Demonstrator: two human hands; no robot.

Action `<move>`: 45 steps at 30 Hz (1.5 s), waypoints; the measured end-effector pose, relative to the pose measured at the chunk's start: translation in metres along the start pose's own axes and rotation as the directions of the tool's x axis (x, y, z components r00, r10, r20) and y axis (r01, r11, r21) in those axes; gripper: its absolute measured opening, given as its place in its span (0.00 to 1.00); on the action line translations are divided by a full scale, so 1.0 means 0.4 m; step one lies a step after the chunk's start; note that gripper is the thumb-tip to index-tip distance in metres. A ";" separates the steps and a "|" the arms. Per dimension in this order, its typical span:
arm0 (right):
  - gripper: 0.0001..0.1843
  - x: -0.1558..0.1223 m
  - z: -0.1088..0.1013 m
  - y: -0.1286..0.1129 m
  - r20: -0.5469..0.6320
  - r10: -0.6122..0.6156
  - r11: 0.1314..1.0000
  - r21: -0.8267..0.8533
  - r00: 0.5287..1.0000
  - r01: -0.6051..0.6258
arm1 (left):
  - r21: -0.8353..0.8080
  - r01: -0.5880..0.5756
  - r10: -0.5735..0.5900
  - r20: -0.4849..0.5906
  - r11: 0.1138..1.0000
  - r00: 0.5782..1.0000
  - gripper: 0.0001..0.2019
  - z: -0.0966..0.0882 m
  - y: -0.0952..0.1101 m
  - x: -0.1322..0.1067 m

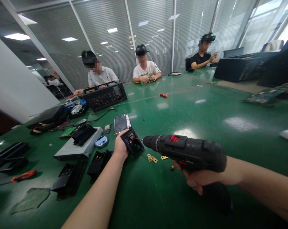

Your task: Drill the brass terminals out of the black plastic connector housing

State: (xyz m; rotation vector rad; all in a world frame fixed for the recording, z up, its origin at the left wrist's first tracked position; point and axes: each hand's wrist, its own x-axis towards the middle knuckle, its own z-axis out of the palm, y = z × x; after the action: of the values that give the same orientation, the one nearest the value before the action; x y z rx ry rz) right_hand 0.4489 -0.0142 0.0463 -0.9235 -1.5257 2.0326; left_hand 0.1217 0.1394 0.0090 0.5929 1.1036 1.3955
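My right hand (194, 178) is wrapped round the grip of a black cordless drill (187, 151) with a red switch on top. Its thin bit points left, toward a black plastic housing (136, 149) with brass-coloured parts inside. My left hand (121, 148) grips that housing by its left edge, tilted above the green table. Whether the bit's tip touches a screw is too small to tell. Below the chuck lie several flat brass plates (154, 159), and a small brass piece (172, 167) sits near my right fingers.
Further black housings (69, 179) lie left, near an orange screwdriver (24, 176) and a silver drive (63, 149) bearing another housing. A blue oval object (101, 141) is beside it. Across the green table (187, 108), three people sit; a black chassis (106, 95) and dark computer cases (239, 68) stand there.
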 end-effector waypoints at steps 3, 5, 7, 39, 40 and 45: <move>0.30 -0.001 -0.001 0.000 -0.001 -0.001 1.000 0.006 1.000 0.001 | -0.001 -0.005 0.005 -0.015 1.000 1.000 0.10 0.001 -0.002 0.001; 0.30 -0.002 -0.001 -0.005 0.003 0.009 1.000 0.008 1.000 -0.009 | -0.002 -0.005 0.005 -0.021 1.000 1.000 0.10 -0.001 -0.003 0.004; 0.30 -0.001 -0.002 -0.009 0.009 0.017 1.000 0.010 1.000 -0.017 | -0.003 -0.001 0.001 -0.018 1.000 1.000 0.09 -0.004 -0.004 0.008; 0.29 0.018 -0.033 0.042 0.074 -0.034 0.999 -0.020 0.997 0.036 | -0.006 -0.030 0.030 0.014 1.000 0.999 0.13 -0.014 -0.013 0.021; 0.29 0.021 -0.033 0.044 0.076 -0.038 0.999 -0.020 0.996 0.040 | -0.006 -0.032 0.032 0.017 0.999 0.999 0.12 -0.014 -0.012 0.020; 0.29 0.013 -0.026 0.033 0.062 -0.048 0.999 -0.013 0.997 0.049 | 0.003 -0.027 0.027 0.018 1.000 0.999 0.13 -0.014 -0.013 0.019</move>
State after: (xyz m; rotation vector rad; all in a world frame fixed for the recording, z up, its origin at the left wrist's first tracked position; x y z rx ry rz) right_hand 0.4534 -0.0075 0.0308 -0.8279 -1.5814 2.0355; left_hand 0.1179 0.1441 0.0003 0.6236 1.0870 1.4093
